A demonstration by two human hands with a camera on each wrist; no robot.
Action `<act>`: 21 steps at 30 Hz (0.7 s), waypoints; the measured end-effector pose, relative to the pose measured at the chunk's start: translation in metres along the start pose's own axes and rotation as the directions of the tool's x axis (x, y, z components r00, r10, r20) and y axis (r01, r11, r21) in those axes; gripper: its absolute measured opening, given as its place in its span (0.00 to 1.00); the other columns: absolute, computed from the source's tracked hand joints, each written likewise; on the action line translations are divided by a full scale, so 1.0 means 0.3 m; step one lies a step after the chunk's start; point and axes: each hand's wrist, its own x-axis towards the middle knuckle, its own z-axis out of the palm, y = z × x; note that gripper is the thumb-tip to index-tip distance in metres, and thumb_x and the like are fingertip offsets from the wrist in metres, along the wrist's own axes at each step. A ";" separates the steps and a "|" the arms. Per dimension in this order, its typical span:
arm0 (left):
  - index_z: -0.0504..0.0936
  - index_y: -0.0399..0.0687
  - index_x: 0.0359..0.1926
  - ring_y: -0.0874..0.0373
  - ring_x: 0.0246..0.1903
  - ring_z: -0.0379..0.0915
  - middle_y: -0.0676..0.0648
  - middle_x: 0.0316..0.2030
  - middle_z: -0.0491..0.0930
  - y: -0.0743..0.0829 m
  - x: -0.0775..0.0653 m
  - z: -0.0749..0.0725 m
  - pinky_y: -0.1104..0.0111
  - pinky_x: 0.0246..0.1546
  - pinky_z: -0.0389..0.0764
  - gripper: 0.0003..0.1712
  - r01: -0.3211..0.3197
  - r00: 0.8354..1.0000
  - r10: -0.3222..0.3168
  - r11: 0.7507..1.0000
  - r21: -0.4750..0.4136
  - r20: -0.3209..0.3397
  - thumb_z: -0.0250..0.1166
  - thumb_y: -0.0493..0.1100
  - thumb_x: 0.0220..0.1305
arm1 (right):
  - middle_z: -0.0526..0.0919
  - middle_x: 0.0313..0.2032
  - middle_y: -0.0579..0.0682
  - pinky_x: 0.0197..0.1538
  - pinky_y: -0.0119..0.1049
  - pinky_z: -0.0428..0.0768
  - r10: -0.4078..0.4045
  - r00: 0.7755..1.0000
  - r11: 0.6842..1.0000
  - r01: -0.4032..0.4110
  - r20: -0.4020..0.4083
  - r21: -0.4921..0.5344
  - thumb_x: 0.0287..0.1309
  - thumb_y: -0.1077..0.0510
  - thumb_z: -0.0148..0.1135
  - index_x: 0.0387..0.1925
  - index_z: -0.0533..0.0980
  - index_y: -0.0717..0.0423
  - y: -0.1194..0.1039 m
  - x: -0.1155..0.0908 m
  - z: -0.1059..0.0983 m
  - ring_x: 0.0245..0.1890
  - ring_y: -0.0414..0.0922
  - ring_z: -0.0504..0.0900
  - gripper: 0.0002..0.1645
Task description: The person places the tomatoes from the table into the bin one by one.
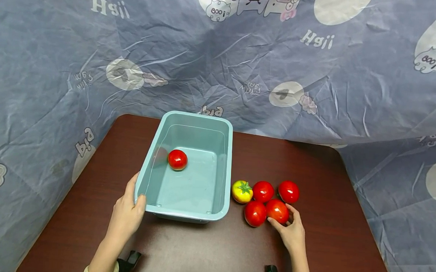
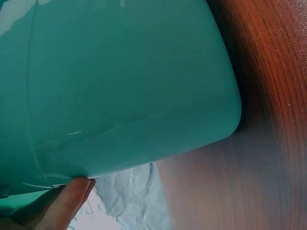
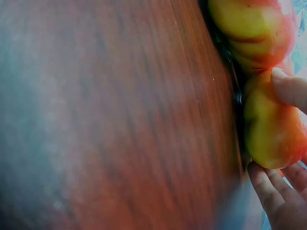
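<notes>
My left hand [image 1: 127, 215] grips the near-left rim of a light teal plastic bin [image 1: 191, 191]. In the left wrist view its fingertips [image 2: 67, 203] show against the bin's outer wall [image 2: 120, 86]. One red tomato [image 1: 177, 160] lies inside the bin, toward the left wall. On the right, my right hand [image 1: 292, 231] holds a red tomato [image 1: 277, 211] between thumb and fingers, within a cluster on the table. The right wrist view shows this tomato [image 3: 271, 127] yellowish underneath, with the thumb on one side and fingers on the other.
Around the held tomato sit more red tomatoes [image 1: 255, 213], [image 1: 263, 191], [image 1: 288, 192] and a yellow one with a green calyx [image 1: 242, 192], right of the bin. The dark brown table [image 1: 198, 253] ends at a blue printed cloth [image 1: 213, 71] behind.
</notes>
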 end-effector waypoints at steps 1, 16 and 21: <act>0.55 0.51 0.75 0.35 0.54 0.76 0.31 0.62 0.73 0.000 0.000 0.000 0.40 0.50 0.73 0.35 -0.001 1.000 0.001 1.000 -0.001 -0.001 0.44 0.38 0.66 | 0.72 0.61 0.64 0.58 0.46 0.76 0.010 1.000 1.000 -0.010 -0.004 -0.005 0.47 0.52 0.77 0.69 0.61 0.57 -0.001 -0.002 -0.003 0.59 0.58 0.74 0.51; 0.55 0.52 0.76 0.34 0.54 0.76 0.31 0.62 0.73 0.000 0.001 0.001 0.39 0.50 0.73 0.36 -0.002 1.000 0.002 1.000 -0.008 -0.002 0.44 0.38 0.67 | 0.74 0.59 0.53 0.41 0.14 0.73 -0.020 0.997 0.974 0.037 -0.079 0.225 0.52 0.53 0.74 0.70 0.64 0.49 -0.227 -0.012 -0.106 0.44 0.31 0.77 0.46; 0.54 0.51 0.76 0.34 0.55 0.76 0.31 0.63 0.72 0.002 -0.001 0.003 0.39 0.50 0.73 0.36 0.003 1.000 -0.003 1.000 -0.007 -0.001 0.44 0.38 0.67 | 0.74 0.59 0.45 0.48 0.15 0.74 -0.148 0.986 0.937 0.164 -0.074 0.310 0.51 0.58 0.74 0.68 0.67 0.50 -0.400 -0.021 -0.103 0.47 0.28 0.77 0.42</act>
